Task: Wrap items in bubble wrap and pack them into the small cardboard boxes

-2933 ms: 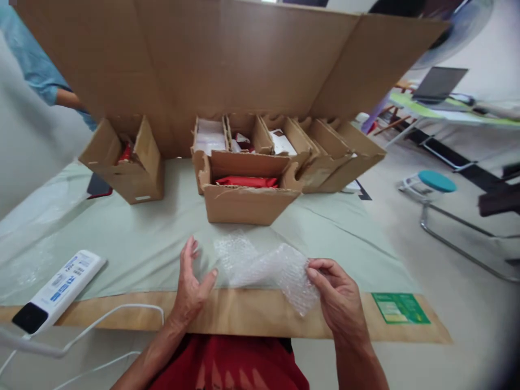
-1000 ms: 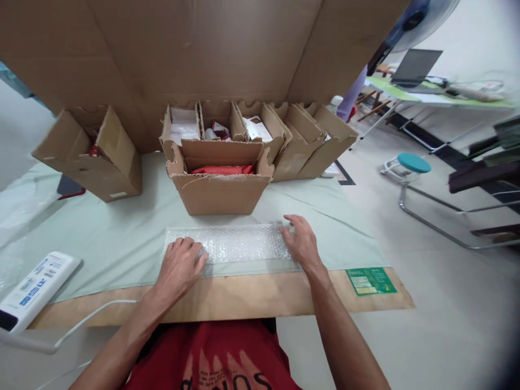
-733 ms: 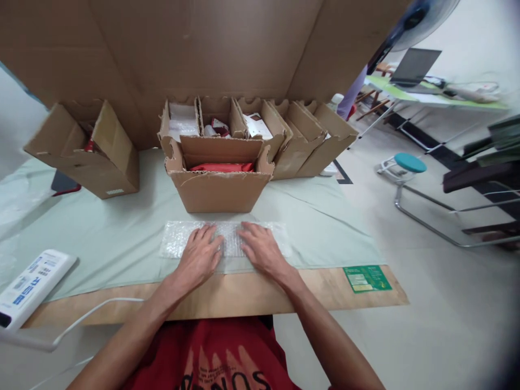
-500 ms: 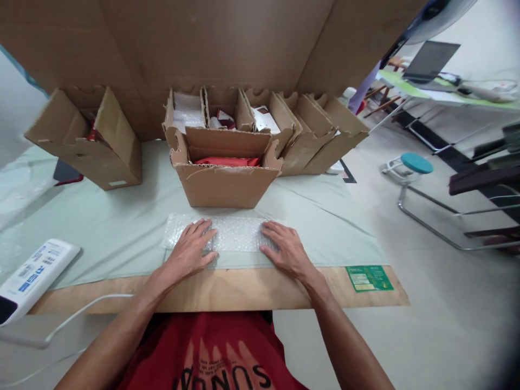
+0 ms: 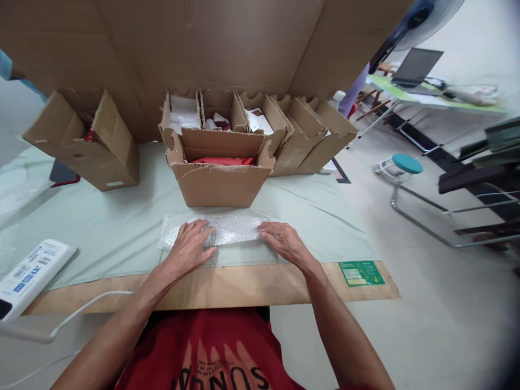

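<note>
A strip of clear bubble wrap [image 5: 235, 229] lies across the pale green cloth in front of me. On its left part rests my left hand [image 5: 190, 242], palm down with the fingers spread. My right hand [image 5: 283, 240] has thumb and fingers pinched together on the right end of the strip, whose lower edge there is slightly raised. Just beyond the strip stands an open cardboard box [image 5: 221, 184] with red packets [image 5: 223, 161] inside.
Behind stands a row of open cardboard bins [image 5: 300, 135], with another box [image 5: 101, 146] at the left. A white device [image 5: 36, 276] with a cable lies front left. A green card [image 5: 361, 273] is on the wooden edge [image 5: 244, 287]. A stool [image 5: 406, 163] stands off right.
My right hand has gone from lying flat to pinching the bubble wrap's right end, and the lower edge there has risen. The left hand stays on the strip. The view has shifted slightly.
</note>
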Motion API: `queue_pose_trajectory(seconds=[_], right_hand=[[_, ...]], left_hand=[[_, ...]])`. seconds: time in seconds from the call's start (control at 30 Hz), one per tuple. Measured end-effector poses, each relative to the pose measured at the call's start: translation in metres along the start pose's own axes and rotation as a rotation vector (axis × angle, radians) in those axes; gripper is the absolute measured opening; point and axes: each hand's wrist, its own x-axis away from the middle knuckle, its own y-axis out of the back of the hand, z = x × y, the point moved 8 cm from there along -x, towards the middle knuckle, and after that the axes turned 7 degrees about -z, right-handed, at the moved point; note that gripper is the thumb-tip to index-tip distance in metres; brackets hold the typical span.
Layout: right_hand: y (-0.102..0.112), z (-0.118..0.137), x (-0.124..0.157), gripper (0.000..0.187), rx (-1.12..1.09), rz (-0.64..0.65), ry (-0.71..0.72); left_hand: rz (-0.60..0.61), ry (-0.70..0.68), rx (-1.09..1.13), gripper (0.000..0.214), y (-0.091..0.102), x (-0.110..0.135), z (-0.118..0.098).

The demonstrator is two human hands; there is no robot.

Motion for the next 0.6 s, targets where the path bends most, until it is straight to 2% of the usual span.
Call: queue_pose_trajectory(seconds=[0.17,0.3,0.43,0.6], right_hand=[[0.003,0.007,-0.006,0.023,0.056,0.053,-0.037],[0.005,0.008,-0.007,0.021,0.057,0.082,-0.026],[0.004,-0.002,-0.009,0.017,-0.029,0.135,-0.082],[0.005,-0.009,-0.011,0.024,-0.102,0.162,-0.16]], left_hand=[[-0.053,-0.037,0.063,0.027,0.003,-0.004,-0.004],[-0.006,-0.071,0.121,0.026,0.007,-0.006,-0.001],[0.051,-0.098,0.165,0.03,0.014,-0.007,0.0],[0.05,-0.03,0.156,0.032,0.02,-0.014,0.002]])
